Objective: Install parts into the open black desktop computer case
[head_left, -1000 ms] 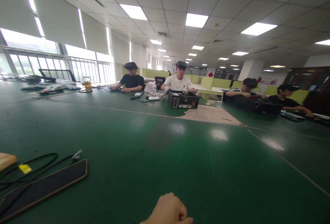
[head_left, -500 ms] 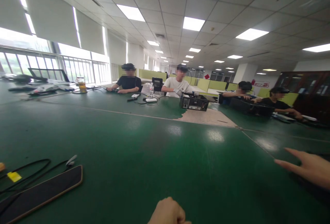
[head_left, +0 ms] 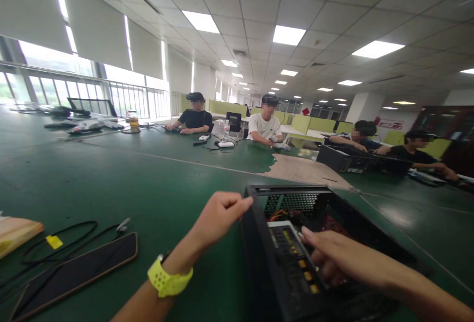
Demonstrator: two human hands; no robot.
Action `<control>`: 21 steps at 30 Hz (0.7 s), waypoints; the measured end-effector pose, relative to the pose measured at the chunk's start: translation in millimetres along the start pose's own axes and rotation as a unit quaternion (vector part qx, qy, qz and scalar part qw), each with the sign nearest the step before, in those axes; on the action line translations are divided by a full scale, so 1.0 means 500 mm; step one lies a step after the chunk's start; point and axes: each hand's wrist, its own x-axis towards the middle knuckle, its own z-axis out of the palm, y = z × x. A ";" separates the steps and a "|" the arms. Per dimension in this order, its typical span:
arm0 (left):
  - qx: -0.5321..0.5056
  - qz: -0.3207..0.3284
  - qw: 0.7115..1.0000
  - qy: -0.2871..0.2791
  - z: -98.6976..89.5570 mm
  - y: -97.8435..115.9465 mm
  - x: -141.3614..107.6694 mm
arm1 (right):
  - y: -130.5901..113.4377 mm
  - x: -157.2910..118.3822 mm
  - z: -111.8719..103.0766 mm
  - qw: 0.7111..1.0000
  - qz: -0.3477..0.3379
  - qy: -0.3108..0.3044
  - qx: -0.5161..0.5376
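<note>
A black computer case (head_left: 259, 262) lies on the green table in front of me with its top side open. My left hand (head_left: 225, 213), below a yellow-green watch band (head_left: 170, 278), is closed on the case's far left corner. Over the opening, my right hand (head_left: 340, 258) has its fingers curled down inside, beside the power supply (head_left: 292, 258) with its printed label. What those fingers grip is hidden. Coloured wires (head_left: 283, 215) show behind the power supply.
A dark phone-like slab (head_left: 77, 275) and black cables (head_left: 92, 228) lie at left. Across the table sit several people, one in a white shirt (head_left: 261, 127). Another black case (head_left: 344, 159) stands far right. A bottle (head_left: 226, 131) and jar (head_left: 133, 120) are farther back.
A computer case now lies before me; the one near the person in white is gone from there. My left hand moved up to its corner, my right hand inward over it.
</note>
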 end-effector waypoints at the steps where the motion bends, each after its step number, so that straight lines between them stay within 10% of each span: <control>1: 0.023 0.026 0.999 0.005 -0.024 0.029 0.029 | -0.032 0.014 0.008 0.999 -0.026 -0.008 0.036; 8: 0.359 0.049 0.917 -0.170 -0.007 0.069 0.175 | -0.042 0.159 0.024 0.900 -0.172 0.120 -0.383; 15: 0.454 -0.023 0.815 -0.359 0.066 -0.006 0.170 | -0.029 0.178 0.051 0.853 -0.202 0.089 -0.473; 21: 0.487 -0.006 0.788 -0.378 0.092 -0.018 0.182 | -0.058 0.285 0.133 0.862 -0.164 0.035 -0.479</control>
